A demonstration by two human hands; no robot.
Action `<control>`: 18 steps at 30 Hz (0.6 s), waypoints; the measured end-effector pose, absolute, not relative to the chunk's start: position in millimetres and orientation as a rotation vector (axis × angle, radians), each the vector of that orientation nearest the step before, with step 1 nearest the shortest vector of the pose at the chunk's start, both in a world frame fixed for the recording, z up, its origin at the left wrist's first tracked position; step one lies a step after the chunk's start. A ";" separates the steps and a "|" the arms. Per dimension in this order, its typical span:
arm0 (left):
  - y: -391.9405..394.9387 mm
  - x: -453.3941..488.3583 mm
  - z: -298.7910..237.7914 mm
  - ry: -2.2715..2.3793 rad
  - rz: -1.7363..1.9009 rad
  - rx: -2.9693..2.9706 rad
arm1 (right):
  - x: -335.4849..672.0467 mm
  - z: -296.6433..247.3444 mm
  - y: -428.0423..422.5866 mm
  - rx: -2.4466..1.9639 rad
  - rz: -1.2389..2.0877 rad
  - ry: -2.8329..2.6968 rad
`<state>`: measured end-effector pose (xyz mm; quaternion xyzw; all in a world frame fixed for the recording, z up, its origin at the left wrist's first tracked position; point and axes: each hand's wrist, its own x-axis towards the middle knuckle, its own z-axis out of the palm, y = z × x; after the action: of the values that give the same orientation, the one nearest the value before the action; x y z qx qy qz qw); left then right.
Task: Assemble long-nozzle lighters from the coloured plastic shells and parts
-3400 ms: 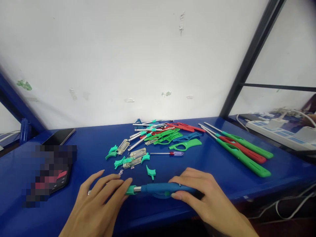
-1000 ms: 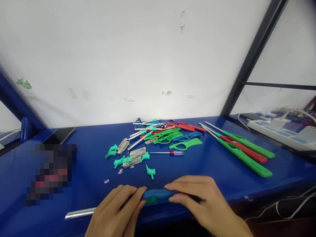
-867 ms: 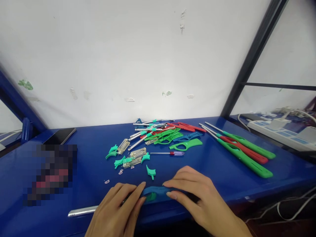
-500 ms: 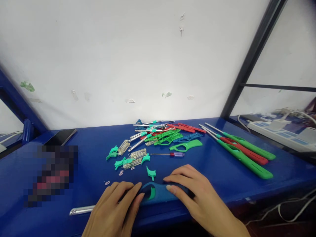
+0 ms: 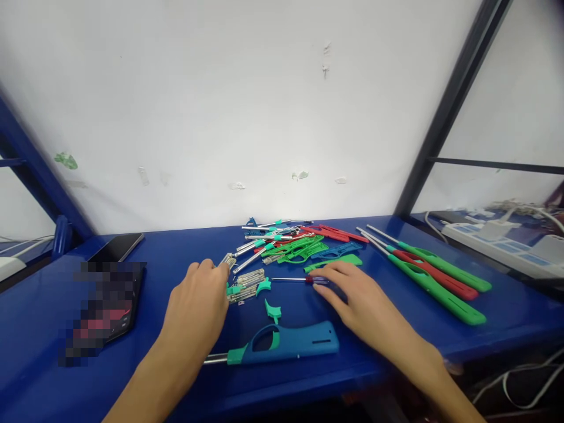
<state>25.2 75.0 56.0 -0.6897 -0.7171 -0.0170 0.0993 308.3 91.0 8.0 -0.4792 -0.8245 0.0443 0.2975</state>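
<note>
On a blue table (image 5: 165, 279), the left hand (image 5: 199, 299) is curled over the near-left edge of some clear plastic pieces (image 5: 252, 277), its fingertips hidden, so whether it holds anything cannot be told. Nearer the front edge, untouched, a blue lighter (image 5: 304, 341) looks fully assembled, while behind it teal triggers (image 5: 273, 311), metal tubes (image 5: 249, 262) and shell halves (image 5: 299, 251) lie separate, apparently work left. The right hand (image 5: 352, 296) has thumb and fingertips at a screwdriver (image 5: 310, 280), grip unclear; farther right, three lighters (image 5: 440, 276) seem complete.
</note>
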 end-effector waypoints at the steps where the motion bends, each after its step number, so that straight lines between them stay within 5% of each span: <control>1: 80.7 25.7 59.1 -2.155 -0.026 -2.023 | 311.1 7.2 98.1 -1.305 0.067 -2.216; 18: 119.4 28.8 63.0 -2.429 0.082 -2.062 | 325.8 -5.3 103.3 -1.380 0.066 -1.948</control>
<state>28.8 119.4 63.0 -0.6467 -0.7620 0.0258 -0.0228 325.8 103.3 -5.3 -0.5372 -0.7586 0.0258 0.3678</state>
